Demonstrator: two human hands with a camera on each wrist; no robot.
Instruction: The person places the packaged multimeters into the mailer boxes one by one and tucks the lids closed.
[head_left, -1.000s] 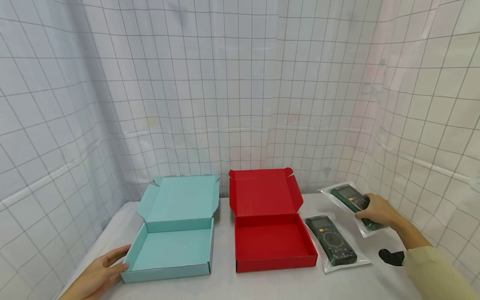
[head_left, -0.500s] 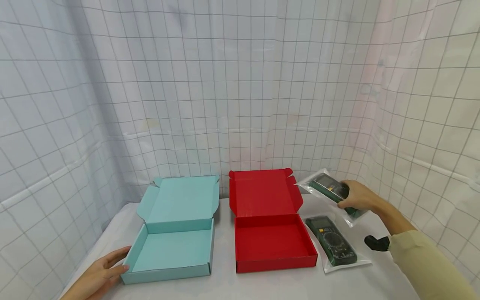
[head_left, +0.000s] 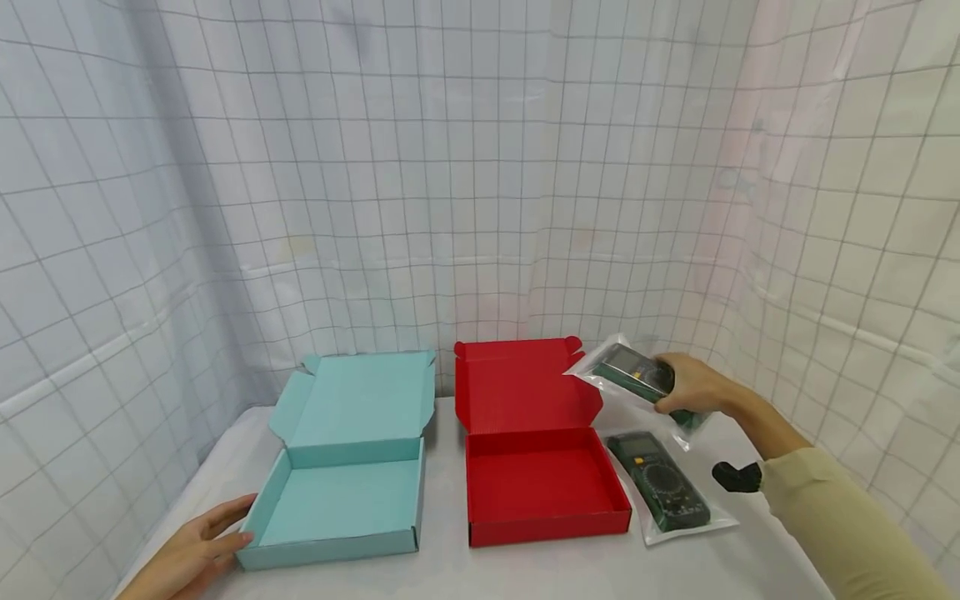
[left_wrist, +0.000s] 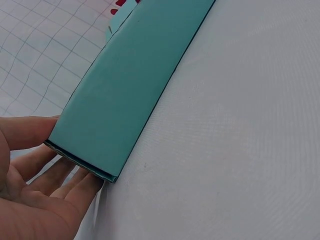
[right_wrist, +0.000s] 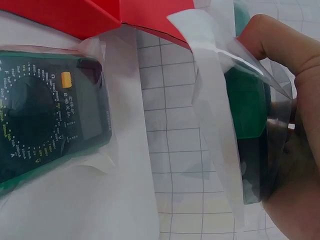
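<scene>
My right hand grips a green multimeter sealed in a clear bag, held in the air beside the raised lid of the open red box. In the right wrist view my fingers curl round that bagged multimeter. A second bagged multimeter lies flat on the table just right of the red box, also visible from the right wrist. My left hand rests open against the front left corner of the open teal box; its fingers touch the teal box's corner.
A white table carries both boxes side by side, lids standing open toward the back. A white gridded curtain closes in the back and both sides. A small black object sits by my right sleeve.
My right hand lifted the bagged multimeter off the table at the far right and carried it left and up toward the red box's lid. The left hand stayed put.
</scene>
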